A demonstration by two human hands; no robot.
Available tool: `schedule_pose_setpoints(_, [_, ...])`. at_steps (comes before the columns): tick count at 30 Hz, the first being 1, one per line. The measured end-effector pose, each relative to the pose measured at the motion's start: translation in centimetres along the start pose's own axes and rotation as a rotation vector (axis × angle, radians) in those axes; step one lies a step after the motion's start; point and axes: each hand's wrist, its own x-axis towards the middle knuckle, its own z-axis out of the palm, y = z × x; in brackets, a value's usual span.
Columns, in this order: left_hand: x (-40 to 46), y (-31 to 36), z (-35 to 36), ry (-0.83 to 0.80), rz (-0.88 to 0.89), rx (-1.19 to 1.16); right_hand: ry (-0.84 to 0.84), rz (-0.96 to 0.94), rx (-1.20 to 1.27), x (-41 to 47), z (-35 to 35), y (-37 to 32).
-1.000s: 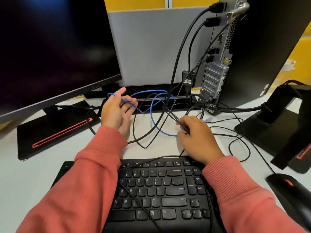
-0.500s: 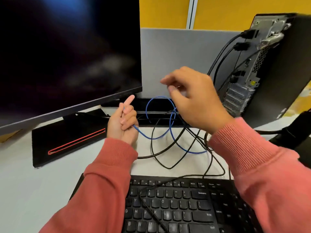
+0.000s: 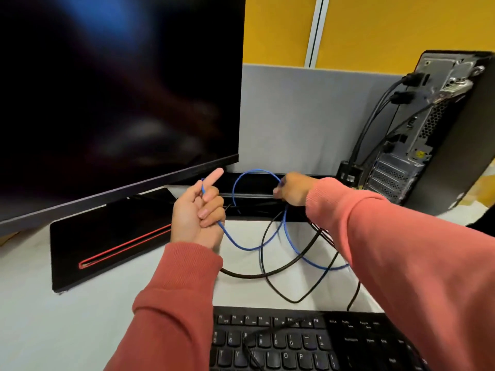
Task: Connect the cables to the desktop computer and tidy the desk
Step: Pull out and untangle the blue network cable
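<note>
Head view: the blue cable [image 3: 290,238] is clasped in the left hand [image 3: 197,214], three fingers curled shut around it and the index finger [image 3: 214,175] stretched up along its free end. From that fist the cable sags to the white desk [image 3: 48,325], then rises in an arch to the right hand [image 3: 293,189], which is closed in a pinch on it near the back edge of the desk. Loose black cables [image 3: 270,275] are looped on the desk beneath, crossing the blue one. A keyboard [image 3: 297,341] lies nearest. The monitor [image 3: 115,84] is raised at left; the desktop computer [image 3: 444,129] is stood at right, cables plugged into its rear.
</note>
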Motion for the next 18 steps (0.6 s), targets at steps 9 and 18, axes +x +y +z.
schedule_pose_setpoints(9, [0.8, -1.8, 0.6, 0.326, 0.224, 0.601, 0.413, -0.135, 1.165, -3.7, -9.7, -4.4])
schedule_pose_setpoints(18, [0.8, -3.3, -0.6, 0.330, 0.450, 1.544, 0.470, -0.268, 1.390, -7.3, -13.7, -4.6])
